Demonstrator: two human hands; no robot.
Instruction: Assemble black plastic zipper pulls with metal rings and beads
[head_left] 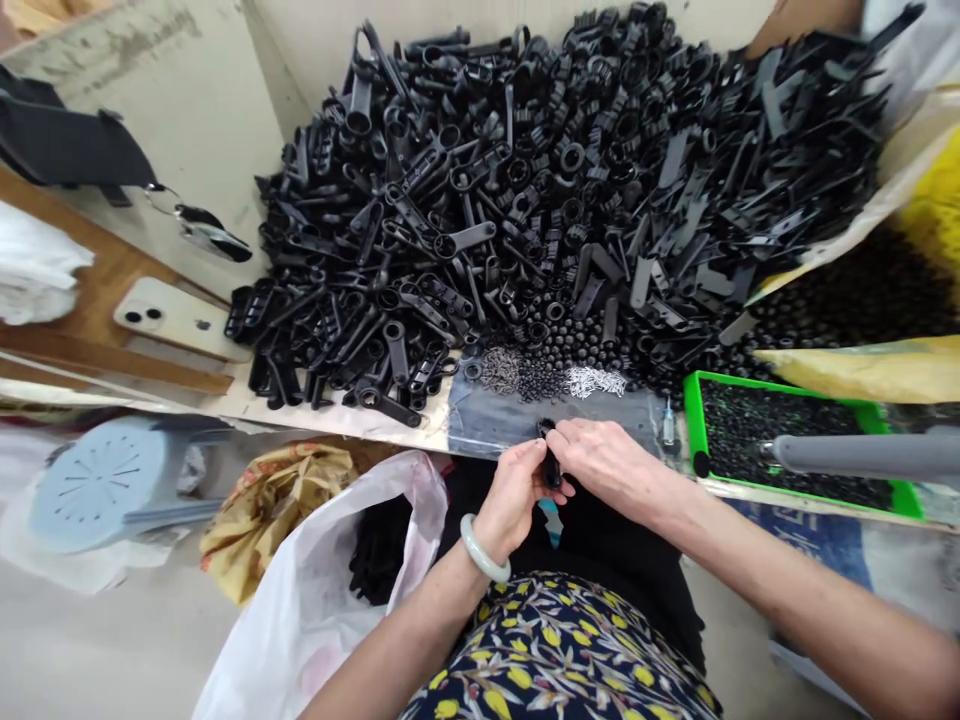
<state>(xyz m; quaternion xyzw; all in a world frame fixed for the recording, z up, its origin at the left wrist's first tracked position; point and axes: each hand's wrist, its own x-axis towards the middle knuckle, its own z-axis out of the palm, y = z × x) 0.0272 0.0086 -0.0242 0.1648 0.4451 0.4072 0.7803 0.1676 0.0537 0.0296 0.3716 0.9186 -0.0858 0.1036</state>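
Just past the table's front edge, my left hand (514, 490) is closed around a black plastic part (553, 468), which looks like one of the ring-ended handle pieces from the pile. My right hand (600, 450) meets it from the other side, its fingers pinched at the part's upper end. Whether a smaller piece sits between those right fingertips is hidden. Beyond the hands, on a dark mat (487, 425), lie small grey pieces (501, 370), tiny black pieces (541, 380) and silver pins (596, 381).
A large heap of black plastic parts (465, 200) covers the back. To the right stand a green tray (696, 420), a grey tool handle (862, 452) and a small screwdriver (669, 425). A white bag (292, 580) hangs open at left, near a blue stool (101, 485) and a phone (176, 318).
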